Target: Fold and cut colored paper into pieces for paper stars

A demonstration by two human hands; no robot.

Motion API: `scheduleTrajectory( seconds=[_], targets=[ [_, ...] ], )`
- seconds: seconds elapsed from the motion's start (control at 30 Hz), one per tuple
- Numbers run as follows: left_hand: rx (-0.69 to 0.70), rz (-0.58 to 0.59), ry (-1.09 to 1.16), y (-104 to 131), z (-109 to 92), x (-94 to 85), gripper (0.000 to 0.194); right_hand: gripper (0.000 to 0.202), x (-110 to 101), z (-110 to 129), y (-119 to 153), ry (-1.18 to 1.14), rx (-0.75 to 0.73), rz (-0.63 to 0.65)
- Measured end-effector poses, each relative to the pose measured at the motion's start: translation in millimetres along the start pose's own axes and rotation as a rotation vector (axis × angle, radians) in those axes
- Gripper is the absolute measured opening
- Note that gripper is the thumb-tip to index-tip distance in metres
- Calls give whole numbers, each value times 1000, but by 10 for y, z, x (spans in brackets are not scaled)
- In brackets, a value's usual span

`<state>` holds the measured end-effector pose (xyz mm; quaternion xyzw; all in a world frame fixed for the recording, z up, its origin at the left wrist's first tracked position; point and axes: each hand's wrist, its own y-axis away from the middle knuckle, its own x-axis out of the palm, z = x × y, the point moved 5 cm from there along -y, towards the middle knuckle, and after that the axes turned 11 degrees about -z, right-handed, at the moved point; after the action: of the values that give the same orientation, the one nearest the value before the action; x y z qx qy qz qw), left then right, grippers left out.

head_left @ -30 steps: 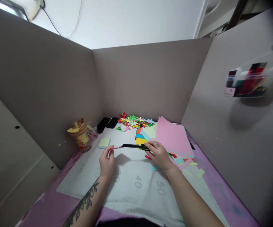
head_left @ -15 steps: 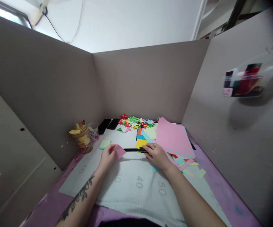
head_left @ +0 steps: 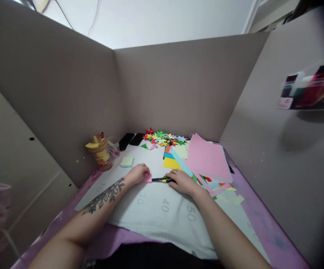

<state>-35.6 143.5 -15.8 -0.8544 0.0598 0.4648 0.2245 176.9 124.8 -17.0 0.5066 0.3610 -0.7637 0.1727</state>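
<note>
My left hand [head_left: 139, 173], fingers closed, grips a small pink paper [head_left: 148, 178] low over the white mat. Beside that paper lies a thin black tool with yellow parts [head_left: 163, 179], whose exact kind I cannot make out. The fingers of my right hand [head_left: 180, 180] are on its right end. Behind my right hand are a yellow paper [head_left: 170, 163] and a light blue strip [head_left: 182, 163]. A small stack of pale green notes [head_left: 127, 161] sits behind my left hand.
Colourful folded paper stars [head_left: 162, 138] lie at the back. Large pink sheets [head_left: 206, 157] and paper scraps [head_left: 220, 188] are at the right. Two black phones [head_left: 126, 141] and a yellow-brown cup [head_left: 101, 153] stand or lie at the left. Grey panels [head_left: 178, 86] surround the mat [head_left: 147, 216].
My left hand has moved right and down, bringing the pink paper closer to the black tool. The view has shifted, and my right hand remains on the tool.
</note>
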Motion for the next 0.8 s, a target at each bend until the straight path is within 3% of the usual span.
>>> scheduleTrajectory(
  seconds=[0.2,0.47,0.57,0.67,0.8],
  targets=[
    [-38,181,28,-78,72,60,27,35,20,135,-10,69,-5,21],
    [-177,250,-42,-168,166,217,20,36,82,323,-47,95,45,60],
    [-207,288,-55,-178,172,233,20,41,58,265,-30,62,76,86],
    [-229,305,-71,-177,168,224,20,53,-2,115,28,55,198,103],
    [-243,314,-87,-167,149,210,20,41,-56,-9,67,10,247,191]
  ],
)
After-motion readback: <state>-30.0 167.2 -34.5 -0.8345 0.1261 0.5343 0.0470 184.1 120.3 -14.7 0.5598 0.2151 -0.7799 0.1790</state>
